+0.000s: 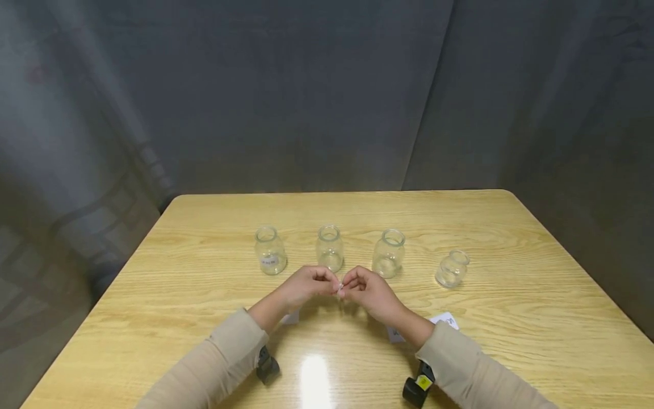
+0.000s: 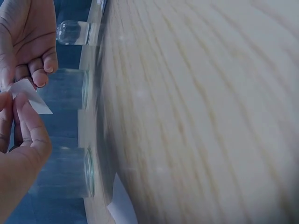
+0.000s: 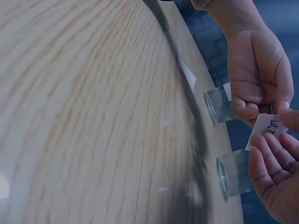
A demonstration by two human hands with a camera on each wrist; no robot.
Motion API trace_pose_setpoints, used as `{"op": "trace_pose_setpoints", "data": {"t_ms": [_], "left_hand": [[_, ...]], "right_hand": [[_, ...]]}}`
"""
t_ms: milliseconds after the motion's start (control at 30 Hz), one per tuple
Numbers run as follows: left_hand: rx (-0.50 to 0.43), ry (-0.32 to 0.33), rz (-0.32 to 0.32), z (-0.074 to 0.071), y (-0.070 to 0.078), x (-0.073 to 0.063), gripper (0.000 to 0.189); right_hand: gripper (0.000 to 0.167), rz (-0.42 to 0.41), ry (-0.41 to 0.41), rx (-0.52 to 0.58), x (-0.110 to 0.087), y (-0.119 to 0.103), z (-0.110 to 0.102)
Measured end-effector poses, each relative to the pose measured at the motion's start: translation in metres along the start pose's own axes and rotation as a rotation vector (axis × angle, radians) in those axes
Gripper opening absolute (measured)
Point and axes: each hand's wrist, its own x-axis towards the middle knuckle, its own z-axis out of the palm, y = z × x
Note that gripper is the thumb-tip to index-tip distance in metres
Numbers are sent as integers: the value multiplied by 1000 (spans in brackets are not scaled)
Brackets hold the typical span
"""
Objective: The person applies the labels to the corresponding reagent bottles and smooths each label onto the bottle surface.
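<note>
A small white paper label with dark handwriting (image 3: 266, 125) is being held up above the table between 2 hands, in front of the gap between the 2 middle jars of a row. Its edge is being pinched by the thumb and fingers of the left hand (image 1: 310, 284), and it is also being gripped at the fingertips of the right hand (image 1: 372, 293); the tips of the hands are being brought close together around it. In the left wrist view, a pointed corner of the label is being left exposed beyond the fingers.

Behind the hands, 4 clear glass jars are standing upright on the pale yellow wood-grain table (image 1: 204, 284). A white written sticker (image 1: 271, 260) is being borne by the leftmost jar (image 1: 265, 244). The 2nd jar (image 1: 330, 248) and the 3rd jar (image 1: 389, 253) are standing just beyond the fingers, and the smaller squat jar (image 1: 452, 268) is standing farther right.

A white paper slip (image 1: 290, 318) is lying beside the left wrist, partly covered. More white paper (image 1: 445, 319) is showing on either side of the right forearm; whether it is 1 piece cannot be told. Beige sleeves (image 1: 237, 335) are being worn on both arms.
</note>
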Motion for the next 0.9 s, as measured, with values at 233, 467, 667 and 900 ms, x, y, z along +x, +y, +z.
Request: {"op": "trace_pose_setpoints", "data": {"t_ms": [233, 467, 667, 900], "left_hand": [[30, -4, -18, 1, 1, -1, 14], [53, -35, -24, 1, 1, -3, 12], [96, -22, -26, -2, -1, -7, 12], [33, 14, -40, 1, -5, -5, 6]], "right_hand": [[21, 0, 8, -22, 0, 2, 0], [21, 10, -7, -35, -2, 0, 1], [13, -2, -41, -17, -3, 1, 2], [14, -20, -10, -43, -7, 5, -2]]}}
